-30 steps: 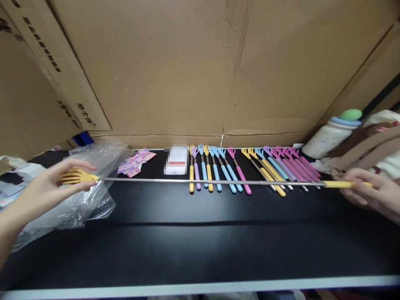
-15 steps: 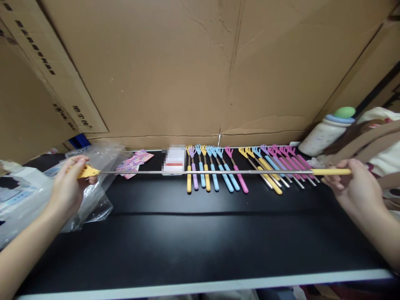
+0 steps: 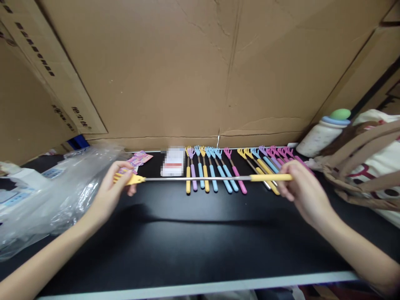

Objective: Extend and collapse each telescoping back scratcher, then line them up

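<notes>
A yellow telescopic back scratcher (image 3: 200, 178) stretches level between my hands above the black table. My left hand (image 3: 120, 179) pinches its yellow claw head, and my right hand (image 3: 295, 179) grips the end of its yellow handle. Part of the metal rod shows between claw and handle. Behind it lies a row of back scratchers (image 3: 226, 175) in yellow, purple, blue and pink, claws toward the back. Another group of back scratchers (image 3: 265, 160) lies slanted near my right hand, which hides some of their lower ends.
Clear plastic bags (image 3: 71, 196) lie at the left. Small pink-purple cards (image 3: 140, 158) and a blurred white box (image 3: 173, 162) sit at the back. A white bottle (image 3: 323, 135) and a fabric bag (image 3: 371, 175) stand at the right. Cardboard (image 3: 175, 75) walls off the back.
My hands have come closer together, the left moving right and the right moving left. The yellow back scratcher's rod has become much shorter.
</notes>
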The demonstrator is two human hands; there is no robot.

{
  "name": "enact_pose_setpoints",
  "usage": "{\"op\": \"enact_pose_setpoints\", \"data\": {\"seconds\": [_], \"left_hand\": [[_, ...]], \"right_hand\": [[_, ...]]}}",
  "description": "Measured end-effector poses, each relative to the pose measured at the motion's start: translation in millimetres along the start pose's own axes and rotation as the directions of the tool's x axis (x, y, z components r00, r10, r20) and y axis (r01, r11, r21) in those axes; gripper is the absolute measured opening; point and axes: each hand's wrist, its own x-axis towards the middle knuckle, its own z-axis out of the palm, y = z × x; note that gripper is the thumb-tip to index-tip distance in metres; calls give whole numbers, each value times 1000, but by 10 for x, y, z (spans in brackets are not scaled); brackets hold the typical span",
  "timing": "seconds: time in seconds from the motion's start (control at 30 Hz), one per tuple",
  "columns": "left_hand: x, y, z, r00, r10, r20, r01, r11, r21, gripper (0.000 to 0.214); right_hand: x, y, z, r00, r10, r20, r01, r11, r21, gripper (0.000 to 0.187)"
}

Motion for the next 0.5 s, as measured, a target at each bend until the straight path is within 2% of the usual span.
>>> {"op": "enact_pose_setpoints", "data": {"seconds": [0.07,0.1,0.23,0.3,0.37,0.5], "left_hand": [[-63,26,146,992,30,123,-32,999,16,25],[-93,41,194,989,36,141,-39,999,13,24],[-209,94,245,996,65,63,-61,996,-59,24],[-282,114,263,995,86,58,-83,995,-57,22],[-363,128,325,990,101,99,-98,995,-30,19],[-493,136,537,969,117,219,-109,993,-48,17]], "right_hand": [[-54,14,176,989,20,144,-9,997,-75,32],[-67,27,234,982,24,188,-6,996,-94,33],[-85,94,299,961,28,275,-1,995,-100,33],[-131,120,304,944,35,329,-8,996,-84,32],[-219,122,337,907,27,421,-7,999,-51,32],[-413,59,461,797,17,604,-8,1000,-19,29]]}}
